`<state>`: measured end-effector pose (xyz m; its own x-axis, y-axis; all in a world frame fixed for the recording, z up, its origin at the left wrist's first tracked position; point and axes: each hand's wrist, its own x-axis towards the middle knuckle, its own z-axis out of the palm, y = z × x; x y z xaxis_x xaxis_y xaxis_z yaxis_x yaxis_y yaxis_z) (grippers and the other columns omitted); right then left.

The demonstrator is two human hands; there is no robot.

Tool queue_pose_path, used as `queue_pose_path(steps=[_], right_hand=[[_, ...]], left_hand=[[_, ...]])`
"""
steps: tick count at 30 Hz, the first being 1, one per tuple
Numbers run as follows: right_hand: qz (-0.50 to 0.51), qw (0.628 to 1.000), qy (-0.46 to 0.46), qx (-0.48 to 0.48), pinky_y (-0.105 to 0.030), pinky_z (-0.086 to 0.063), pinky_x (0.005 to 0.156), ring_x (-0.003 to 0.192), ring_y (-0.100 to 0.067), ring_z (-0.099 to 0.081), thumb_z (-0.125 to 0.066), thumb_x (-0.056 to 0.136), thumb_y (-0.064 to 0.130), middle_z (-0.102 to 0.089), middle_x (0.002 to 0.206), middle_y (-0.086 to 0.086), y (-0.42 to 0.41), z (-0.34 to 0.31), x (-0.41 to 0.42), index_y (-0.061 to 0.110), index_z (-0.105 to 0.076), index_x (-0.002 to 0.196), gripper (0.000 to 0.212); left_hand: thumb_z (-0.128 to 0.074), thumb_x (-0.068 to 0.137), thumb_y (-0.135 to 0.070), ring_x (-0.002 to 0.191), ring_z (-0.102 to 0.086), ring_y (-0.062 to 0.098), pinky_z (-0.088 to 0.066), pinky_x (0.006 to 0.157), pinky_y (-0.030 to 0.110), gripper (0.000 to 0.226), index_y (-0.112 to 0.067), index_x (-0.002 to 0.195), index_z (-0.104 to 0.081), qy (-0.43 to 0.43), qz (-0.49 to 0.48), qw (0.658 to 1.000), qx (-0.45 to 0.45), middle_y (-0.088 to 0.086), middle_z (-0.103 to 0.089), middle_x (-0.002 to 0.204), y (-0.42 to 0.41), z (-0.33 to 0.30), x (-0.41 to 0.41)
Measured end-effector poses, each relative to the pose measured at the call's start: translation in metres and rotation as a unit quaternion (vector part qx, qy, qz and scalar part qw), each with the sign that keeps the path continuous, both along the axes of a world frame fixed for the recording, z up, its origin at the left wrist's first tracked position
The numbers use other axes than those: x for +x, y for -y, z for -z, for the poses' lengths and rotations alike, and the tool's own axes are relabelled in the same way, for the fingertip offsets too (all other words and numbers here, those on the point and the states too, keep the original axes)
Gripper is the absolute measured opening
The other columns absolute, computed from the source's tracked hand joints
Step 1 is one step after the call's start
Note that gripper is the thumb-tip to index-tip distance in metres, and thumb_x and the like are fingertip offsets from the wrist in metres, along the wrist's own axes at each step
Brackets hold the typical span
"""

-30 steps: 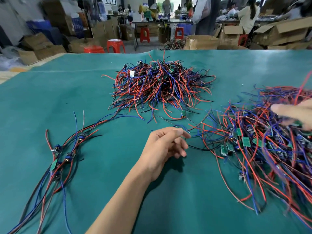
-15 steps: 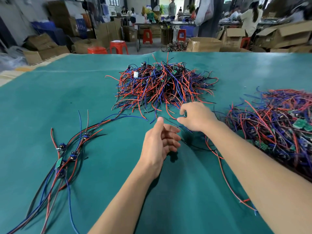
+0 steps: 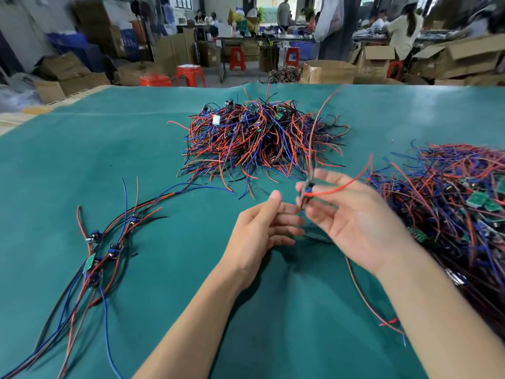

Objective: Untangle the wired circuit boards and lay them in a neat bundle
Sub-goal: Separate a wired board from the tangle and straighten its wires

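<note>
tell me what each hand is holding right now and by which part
The right hand pinches one wired circuit board by the small board itself, wires trailing free. The left hand holds nothing.

My matt teal cloth-like table cover (image 3: 82,165) looks smooth; the red, blue and black wires (image 3: 259,138) seem glossy plastic-sheathed.

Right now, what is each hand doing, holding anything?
Left hand: open, fingers relaxed, holding nothing visible.
Right hand: pinching a wired circuit board, red wires trailing.
</note>
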<state>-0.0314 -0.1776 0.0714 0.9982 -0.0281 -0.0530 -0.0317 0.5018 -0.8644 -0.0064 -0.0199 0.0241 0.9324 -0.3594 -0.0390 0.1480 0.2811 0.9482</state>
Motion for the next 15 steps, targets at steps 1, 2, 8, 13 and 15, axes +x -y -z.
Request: queue_pose_path(steps=[1, 2, 8, 13, 15], right_hand=[[0.001, 0.999, -0.008, -0.039, -0.024, -0.056, 0.056, 0.069, -0.022, -0.073, -0.068, 0.071, 0.0, -0.077, 0.098, -0.016, -0.003, 0.007, -0.002, 0.009, -0.065, 0.113, 0.043], [0.007, 0.996, -0.01, -0.091, -0.024, -0.053, 0.054, 0.069, -0.021, -0.072, -0.068, 0.074, -0.002, -0.077, 0.098, -0.013, -0.006, 0.013, -0.004, 0.009, -0.068, 0.112, 0.039], [0.038, 0.986, 0.01, -0.161, -0.022, -0.037, 0.05, 0.064, -0.017, -0.064, -0.072, 0.081, -0.005, -0.078, 0.099, -0.016, -0.009, 0.026, -0.004, 0.01, -0.073, 0.098, 0.023], [0.076, 0.983, 0.021, -0.166, -0.02, -0.04, 0.047, 0.055, -0.016, -0.056, -0.08, 0.08, 0.006, -0.072, 0.076, -0.013, -0.004, 0.031, 0.0, 0.014, -0.075, 0.079, 0.009], [0.128, 0.969, 0.038, -0.206, -0.019, -0.039, 0.044, 0.053, -0.014, -0.055, -0.079, 0.085, 0.008, -0.068, 0.064, -0.007, -0.003, 0.034, 0.002, 0.014, -0.074, 0.073, 0.014]], left_hand=[[-0.054, 0.094, -0.054, 0.075, -0.07, 0.02, -0.054, 0.062, 0.023, 0.045, -0.015, 0.091, -0.076, 0.01, 0.018, 1.0, 0.007, 0.013, -0.075, 0.089, 0.0, 0.0, -0.001], [-0.056, 0.094, -0.053, 0.075, -0.07, 0.02, -0.054, 0.063, 0.023, 0.042, -0.016, 0.092, -0.076, 0.02, 0.035, 0.999, 0.015, 0.014, -0.075, 0.091, 0.0, 0.0, -0.001], [-0.069, 0.089, -0.027, 0.065, -0.065, 0.014, -0.048, 0.057, 0.019, 0.018, -0.011, 0.091, -0.076, 0.058, 0.067, 0.996, 0.02, 0.008, -0.073, 0.084, -0.006, 0.003, -0.003], [-0.068, 0.088, -0.014, 0.06, -0.061, 0.012, -0.045, 0.054, 0.019, 0.007, -0.009, 0.085, -0.073, 0.074, 0.068, 0.994, 0.039, 0.009, -0.069, 0.079, -0.006, 0.005, -0.003], [-0.061, 0.095, -0.011, 0.056, -0.058, 0.012, -0.045, 0.052, 0.019, 0.017, -0.012, 0.082, -0.073, 0.065, 0.056, 0.995, 0.043, 0.007, -0.068, 0.074, -0.004, 0.005, -0.003]])
